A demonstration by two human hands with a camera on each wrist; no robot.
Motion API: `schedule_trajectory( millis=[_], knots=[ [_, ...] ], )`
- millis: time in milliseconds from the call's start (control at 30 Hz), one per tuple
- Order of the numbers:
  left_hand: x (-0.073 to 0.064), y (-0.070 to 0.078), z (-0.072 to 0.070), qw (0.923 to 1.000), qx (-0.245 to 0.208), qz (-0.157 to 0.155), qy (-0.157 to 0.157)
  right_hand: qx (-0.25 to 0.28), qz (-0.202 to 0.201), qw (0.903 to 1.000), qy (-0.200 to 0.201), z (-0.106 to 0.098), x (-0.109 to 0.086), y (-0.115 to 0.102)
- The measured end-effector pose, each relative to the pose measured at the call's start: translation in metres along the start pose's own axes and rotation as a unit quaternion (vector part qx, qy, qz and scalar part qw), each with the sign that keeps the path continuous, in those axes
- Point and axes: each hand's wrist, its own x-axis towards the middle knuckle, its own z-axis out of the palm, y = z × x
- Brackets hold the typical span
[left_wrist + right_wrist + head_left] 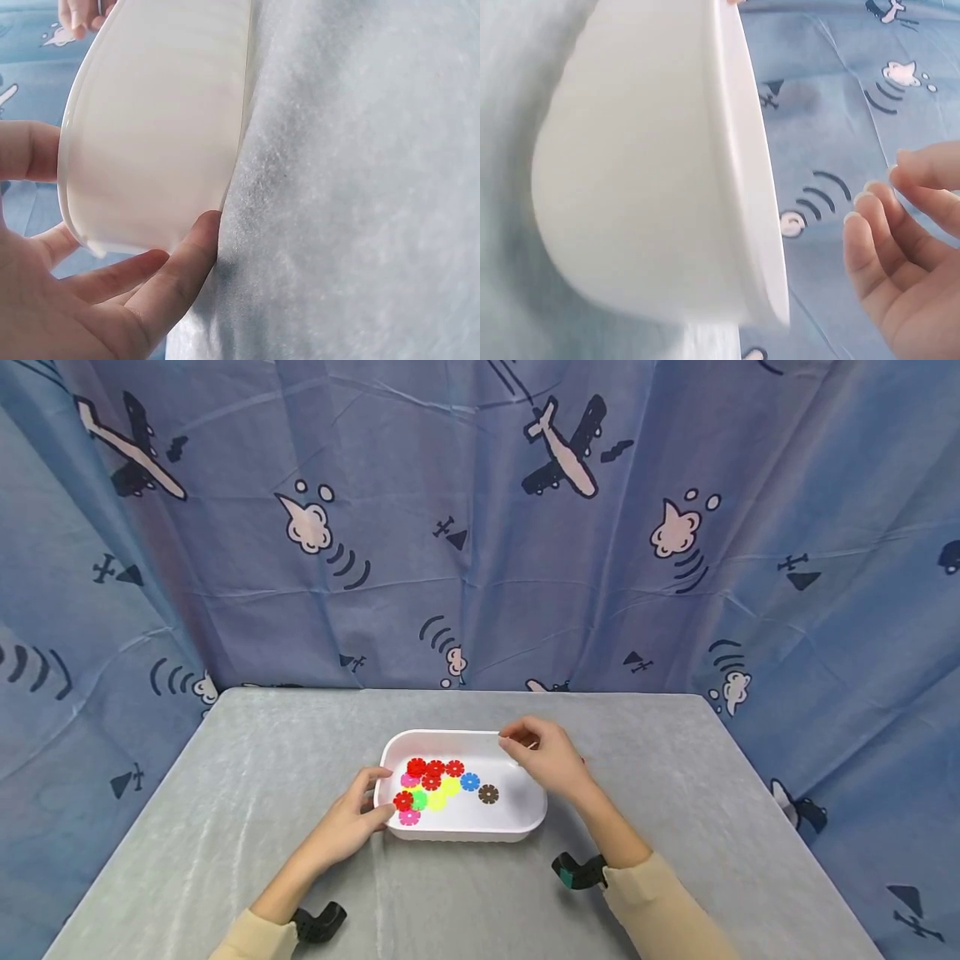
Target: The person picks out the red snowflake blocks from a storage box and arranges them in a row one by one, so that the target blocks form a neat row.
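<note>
A white oval tray (460,837) sits on the cloth-covered table. Inside its left and middle part lie several small notched plastic discs: red (454,768), pink (409,817), green (419,799), yellow (437,801), blue (470,782) and brown (488,794). My left hand (351,821) grips the tray's left end, thumb by the near rim and fingers spread along the outer wall (150,135). Over the tray's right end hovers my right hand (551,758). Its fingers are loosely bent, thumb and index tips close together, and nothing shows between the fingertips (860,201).
Grey cloth covers the table (285,735) around the tray. Behind and beside it hangs a blue curtain (465,568) printed with planes and clouds. A black camera mount is on each wrist, on the left (320,923) and right (579,871).
</note>
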Motion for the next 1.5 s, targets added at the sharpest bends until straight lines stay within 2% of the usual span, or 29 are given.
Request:
schedule_trajectory(
  millis=[200,433,767,933,1167,1500],
  knots=[
    [0.0,0.001,-0.001,1.0,0.001,0.005,-0.004,0.018,-0.007,0.9998,-0.011,0.022,0.004,-0.006],
    [0.0,-0.001,-0.002,1.0,0.007,0.004,-0.001,0.014,-0.008,0.9989,-0.045,0.053,0.01,-0.01],
    [0.003,-0.003,-0.003,0.9998,0.003,0.013,-0.012,0.012,-0.04,0.9942,-0.099,0.089,0.019,-0.015],
    [0.005,-0.002,-0.004,0.9995,-0.008,0.024,-0.019,-0.015,-0.032,0.9903,-0.135,0.103,0.027,-0.014],
    [0.0,-0.001,-0.005,0.9994,-0.016,0.021,-0.021,-0.069,-0.053,0.9776,-0.192,0.124,0.035,-0.01],
    [0.0,-0.004,-0.005,0.9992,-0.022,0.024,-0.024,-0.127,-0.057,0.9643,-0.225,0.138,0.038,-0.011]
  ],
)
